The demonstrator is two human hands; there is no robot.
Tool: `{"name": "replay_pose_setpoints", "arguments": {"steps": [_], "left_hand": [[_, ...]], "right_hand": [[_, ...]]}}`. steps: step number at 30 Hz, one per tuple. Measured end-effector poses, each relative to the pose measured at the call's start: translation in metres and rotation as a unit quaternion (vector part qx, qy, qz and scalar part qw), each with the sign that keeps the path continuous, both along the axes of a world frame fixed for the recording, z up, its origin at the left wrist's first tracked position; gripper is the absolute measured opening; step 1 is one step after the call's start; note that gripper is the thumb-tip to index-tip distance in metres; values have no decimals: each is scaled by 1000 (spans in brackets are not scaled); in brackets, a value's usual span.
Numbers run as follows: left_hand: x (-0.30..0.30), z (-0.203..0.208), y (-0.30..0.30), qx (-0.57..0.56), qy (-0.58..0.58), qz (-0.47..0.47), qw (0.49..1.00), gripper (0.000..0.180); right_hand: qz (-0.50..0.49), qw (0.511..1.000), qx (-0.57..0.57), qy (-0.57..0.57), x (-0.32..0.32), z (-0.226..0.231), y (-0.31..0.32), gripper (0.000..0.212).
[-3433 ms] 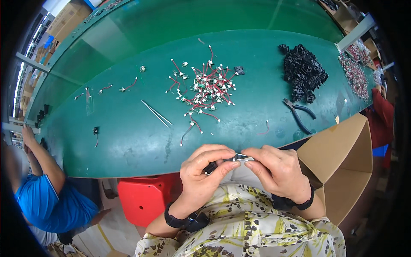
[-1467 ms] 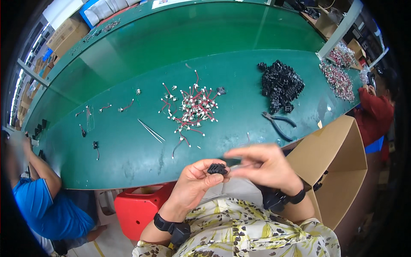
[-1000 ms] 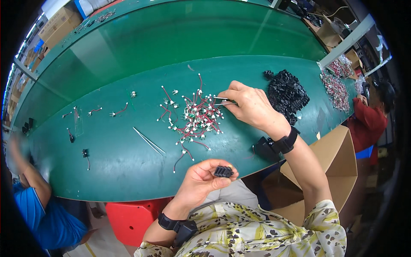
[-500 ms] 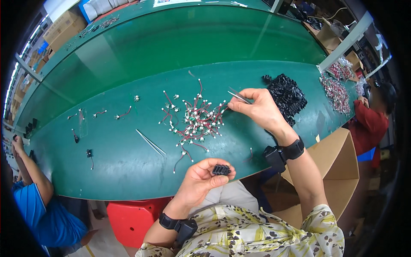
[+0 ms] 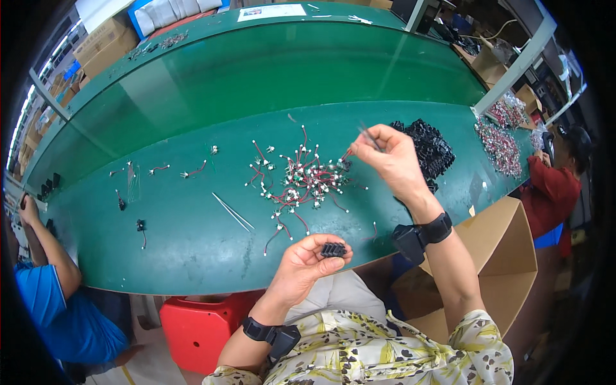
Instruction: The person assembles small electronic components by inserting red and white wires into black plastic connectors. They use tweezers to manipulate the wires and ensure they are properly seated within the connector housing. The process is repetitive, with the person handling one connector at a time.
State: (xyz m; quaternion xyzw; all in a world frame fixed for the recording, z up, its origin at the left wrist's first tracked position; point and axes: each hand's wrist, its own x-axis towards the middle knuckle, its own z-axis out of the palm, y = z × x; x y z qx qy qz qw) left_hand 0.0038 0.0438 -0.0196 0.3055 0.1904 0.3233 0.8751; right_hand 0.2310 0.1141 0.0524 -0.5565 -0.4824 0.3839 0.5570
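Observation:
Between the thumb and fingers of my left hand (image 5: 304, 264), near the table's front edge, is a small black ridged plastic block (image 5: 332, 249). My right hand (image 5: 393, 160) is above the table and closed around metal tweezers (image 5: 367, 135), whose tips are blurred. A red wire end (image 5: 347, 154) shows at its fingertips; whether they pinch it is unclear. Just left of that hand spreads a tangled pile of short red-and-black wires with white connectors (image 5: 301, 176). Behind the hand lies a heap of black plastic parts (image 5: 431, 151).
Another pair of tweezers (image 5: 233, 212) lies on the green table (image 5: 192, 256). Loose wired pieces (image 5: 194, 170) are scattered left. More wires (image 5: 499, 147) are heaped at the far right. Beside my right arm stands an open cardboard box (image 5: 504, 256). People sit at both sides; a red stool (image 5: 196, 330) is below.
My right hand has moved slightly, and the tweezers now point more steeply up. Some wires at the right side of the pile have shifted. The left hand keeps its hold on the black block.

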Motion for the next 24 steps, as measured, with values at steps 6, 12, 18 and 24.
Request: {"name": "replay_pose_setpoints", "arguments": {"steps": [6,12,18,24], "left_hand": [[-1,-2,1,2,-12,-2,1000,29],[1,-1,-3,-6,-4,20,1000,30],[5,14,-2,-7,-49,124,991,30],[8,29,-10,-53,-88,113,988,29]], "right_hand": [[-30,991,-132,-20,4,17,-6,13],[-48,997,-35,-44,2,7,-12,13],[-13,997,-59,51,-21,19,-49,13],[-4,998,68,5,-47,-10,-103,9]]}}
